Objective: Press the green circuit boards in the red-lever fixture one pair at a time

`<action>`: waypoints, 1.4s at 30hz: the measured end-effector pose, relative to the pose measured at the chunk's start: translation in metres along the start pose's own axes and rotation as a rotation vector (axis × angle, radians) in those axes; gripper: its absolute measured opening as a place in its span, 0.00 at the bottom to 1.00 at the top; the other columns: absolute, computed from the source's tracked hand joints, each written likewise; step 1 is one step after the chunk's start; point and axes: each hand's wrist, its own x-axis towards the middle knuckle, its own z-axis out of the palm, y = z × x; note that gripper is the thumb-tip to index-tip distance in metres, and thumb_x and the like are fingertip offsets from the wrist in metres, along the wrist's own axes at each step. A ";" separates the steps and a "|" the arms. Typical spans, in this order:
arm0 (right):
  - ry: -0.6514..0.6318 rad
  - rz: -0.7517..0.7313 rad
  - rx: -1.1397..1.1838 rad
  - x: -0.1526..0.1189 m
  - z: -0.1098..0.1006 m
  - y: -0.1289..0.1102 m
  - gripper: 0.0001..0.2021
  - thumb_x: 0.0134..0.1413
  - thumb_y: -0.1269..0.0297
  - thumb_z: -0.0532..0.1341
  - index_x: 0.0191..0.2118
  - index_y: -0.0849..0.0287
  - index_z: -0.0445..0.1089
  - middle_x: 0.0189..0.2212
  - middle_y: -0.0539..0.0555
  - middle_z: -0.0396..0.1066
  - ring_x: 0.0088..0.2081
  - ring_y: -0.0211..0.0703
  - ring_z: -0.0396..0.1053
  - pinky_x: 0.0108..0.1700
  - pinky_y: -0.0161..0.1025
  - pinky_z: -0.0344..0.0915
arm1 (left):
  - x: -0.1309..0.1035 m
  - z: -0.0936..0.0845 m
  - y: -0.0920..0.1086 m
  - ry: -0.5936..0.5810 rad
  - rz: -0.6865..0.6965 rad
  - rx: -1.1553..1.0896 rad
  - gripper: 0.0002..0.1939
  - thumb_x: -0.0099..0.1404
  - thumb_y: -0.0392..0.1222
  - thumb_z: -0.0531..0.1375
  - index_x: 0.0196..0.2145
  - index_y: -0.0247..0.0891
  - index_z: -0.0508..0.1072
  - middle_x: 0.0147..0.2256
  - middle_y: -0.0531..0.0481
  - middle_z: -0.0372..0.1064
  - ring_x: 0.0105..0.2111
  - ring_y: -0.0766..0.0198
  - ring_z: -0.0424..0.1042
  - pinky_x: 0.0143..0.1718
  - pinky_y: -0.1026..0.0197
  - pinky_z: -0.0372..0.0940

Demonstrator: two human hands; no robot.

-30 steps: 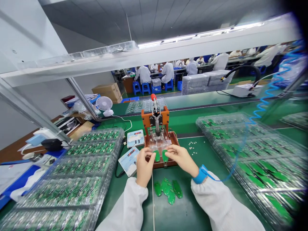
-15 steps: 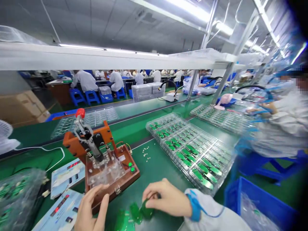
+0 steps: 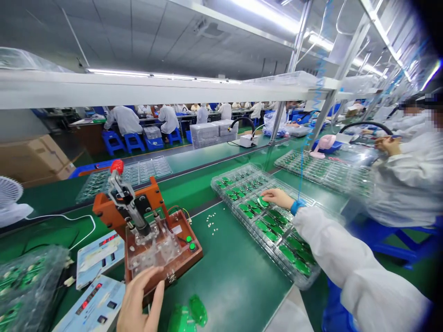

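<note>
My right hand (image 3: 278,198) pinches a green circuit board (image 3: 263,202) over the clear plastic tray (image 3: 238,216), whose pockets hold many similar boards. A blue wrist strap with a coiled cord circles that wrist. My left hand (image 3: 141,299) has its fingers spread apart and rests at the front edge of the brown test fixture (image 3: 187,265), holding nothing. This fixture carries a clear acrylic bed and a toggle clamp (image 3: 126,198) with a red knob, its handle upright. Loose green boards (image 3: 188,316) lie on the table just right of my left hand.
Two light-blue meter boxes (image 3: 100,299) with red digits sit left of the fixture. Small white parts (image 3: 212,223) are scattered on the green table. At far left are a bagged stack of boards (image 3: 31,276) and a white fan (image 3: 12,198). A co-worker (image 3: 408,175) sits at right.
My right hand has moved from the loose boards near the front edge up and right to the tray, carrying a green board. My left hand has stayed nearly in place by the fixture.
</note>
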 end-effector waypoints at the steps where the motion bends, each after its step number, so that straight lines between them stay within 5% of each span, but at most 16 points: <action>1: -0.015 -0.009 -0.024 0.002 0.000 0.001 0.12 0.67 0.57 0.63 0.49 0.60 0.73 0.47 0.55 0.75 0.44 0.44 0.75 0.47 0.46 0.75 | 0.000 -0.001 0.001 -0.002 -0.005 -0.003 0.17 0.71 0.57 0.56 0.48 0.45 0.74 0.49 0.47 0.74 0.48 0.50 0.75 0.42 0.52 0.73; 11: 0.096 -0.008 -0.230 0.024 0.011 -0.016 0.14 0.67 0.56 0.63 0.50 0.61 0.72 0.46 0.55 0.74 0.42 0.43 0.75 0.45 0.46 0.75 | 0.002 -0.001 0.005 -0.015 0.036 0.008 0.15 0.72 0.54 0.56 0.47 0.44 0.75 0.48 0.46 0.75 0.48 0.50 0.75 0.48 0.50 0.72; 17: 0.230 -0.044 -0.255 -0.008 0.010 -0.062 0.19 0.66 0.48 0.60 0.32 0.58 0.70 0.26 0.50 0.70 0.28 0.40 0.67 0.33 0.39 0.64 | 0.005 -0.004 0.014 0.066 0.158 -0.063 0.05 0.72 0.43 0.57 0.41 0.44 0.72 0.45 0.48 0.75 0.47 0.54 0.75 0.48 0.53 0.70; 21: 0.038 -0.263 -0.166 -0.069 0.037 -0.116 0.22 0.69 0.46 0.53 0.29 0.54 0.70 0.24 0.49 0.72 0.28 0.42 0.69 0.34 0.39 0.61 | 0.003 -0.007 0.024 0.056 0.178 -0.111 0.03 0.72 0.38 0.58 0.38 0.43 0.71 0.44 0.48 0.75 0.49 0.56 0.73 0.51 0.54 0.68; 25: -0.363 -0.544 0.026 -0.132 0.097 -0.160 0.16 0.72 0.53 0.54 0.40 0.50 0.78 0.38 0.49 0.80 0.41 0.44 0.76 0.45 0.40 0.67 | 0.005 -0.008 0.033 0.055 0.181 -0.137 0.04 0.72 0.35 0.58 0.38 0.42 0.71 0.40 0.49 0.76 0.46 0.58 0.73 0.51 0.54 0.68; 28: -0.606 -0.680 0.151 -0.153 0.145 -0.177 0.11 0.68 0.57 0.60 0.49 0.51 0.76 0.48 0.52 0.79 0.51 0.46 0.74 0.54 0.42 0.68 | 0.006 -0.010 0.035 0.058 0.218 -0.140 0.04 0.71 0.33 0.59 0.40 0.41 0.72 0.38 0.50 0.76 0.43 0.60 0.74 0.48 0.56 0.69; 33: -0.621 -0.663 0.201 -0.152 0.189 -0.186 0.19 0.54 0.57 0.73 0.49 0.57 0.74 0.53 0.56 0.76 0.56 0.51 0.70 0.60 0.47 0.66 | -0.008 -0.024 0.028 -0.001 0.223 -0.091 0.05 0.71 0.31 0.60 0.40 0.40 0.73 0.38 0.50 0.77 0.39 0.63 0.76 0.43 0.61 0.70; 42: -0.593 -0.643 0.235 -0.156 0.200 -0.180 0.12 0.56 0.63 0.71 0.45 0.54 0.75 0.53 0.56 0.77 0.57 0.52 0.70 0.60 0.50 0.67 | -0.071 -0.038 0.023 -0.133 -0.056 0.052 0.02 0.70 0.41 0.64 0.38 0.42 0.76 0.42 0.48 0.77 0.45 0.53 0.75 0.47 0.49 0.72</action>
